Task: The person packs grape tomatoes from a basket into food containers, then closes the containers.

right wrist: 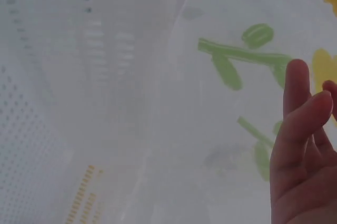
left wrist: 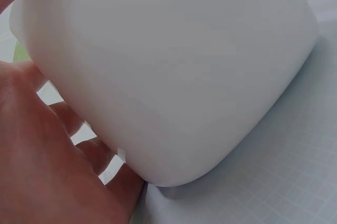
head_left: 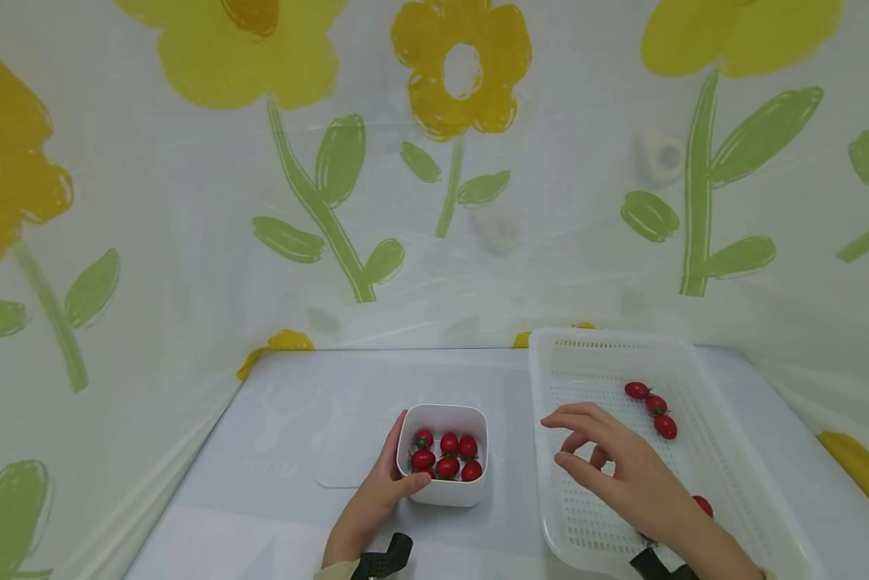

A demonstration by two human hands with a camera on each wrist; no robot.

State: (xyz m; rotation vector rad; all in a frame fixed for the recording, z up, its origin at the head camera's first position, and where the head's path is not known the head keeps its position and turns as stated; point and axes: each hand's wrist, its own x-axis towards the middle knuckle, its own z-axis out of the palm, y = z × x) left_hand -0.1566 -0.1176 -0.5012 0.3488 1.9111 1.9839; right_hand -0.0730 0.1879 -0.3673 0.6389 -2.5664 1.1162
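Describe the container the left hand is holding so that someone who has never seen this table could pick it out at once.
On the pale table, left of the large perforated white tray, stands a small white square tub with rounded corners. The left hand grips its left wall. Unlike the shallow tray with its few scattered tomatoes, it is deep, solid-walled and packed with red cherry tomatoes.

Left hand (head_left: 373, 499) curled in grip, thumb forward, wrist low. Right hand (head_left: 618, 467) held raised, fingers (right wrist: 296, 129) loosely bent, nothing gripped.
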